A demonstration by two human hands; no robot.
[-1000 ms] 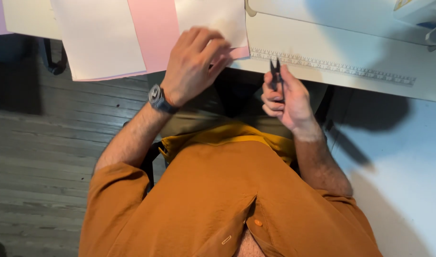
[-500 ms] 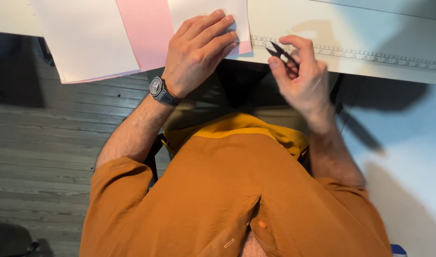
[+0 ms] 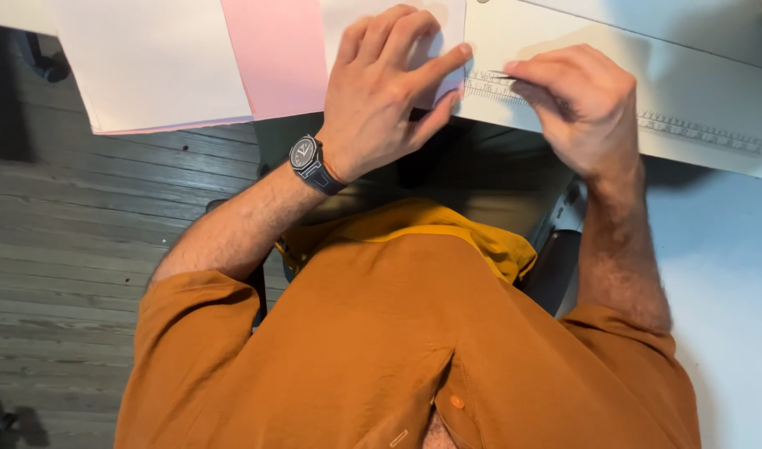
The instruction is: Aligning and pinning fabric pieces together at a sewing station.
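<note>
A: While I'm standing here, going left to right: white sheet [image 3: 156, 66], pink sheet [image 3: 273, 58], then the left hand [image 3: 389, 91], fingers spread flat on the paper's edge, wristwatch [image 3: 308, 158] showing.

B: And the right hand [image 3: 585, 104]?

A: Curled tight around small dark snips [image 3: 504, 77], only the tip poking out, sitting on the printed ruler strip [image 3: 697, 133] of the white board.

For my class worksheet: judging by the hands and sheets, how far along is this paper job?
Done: white sheet and pink sheet lie overlapped at the table edge. In hand: the left hand presses the paper flat while the right hand brings small dark snips beside it. Left: no cut is visible.
</note>
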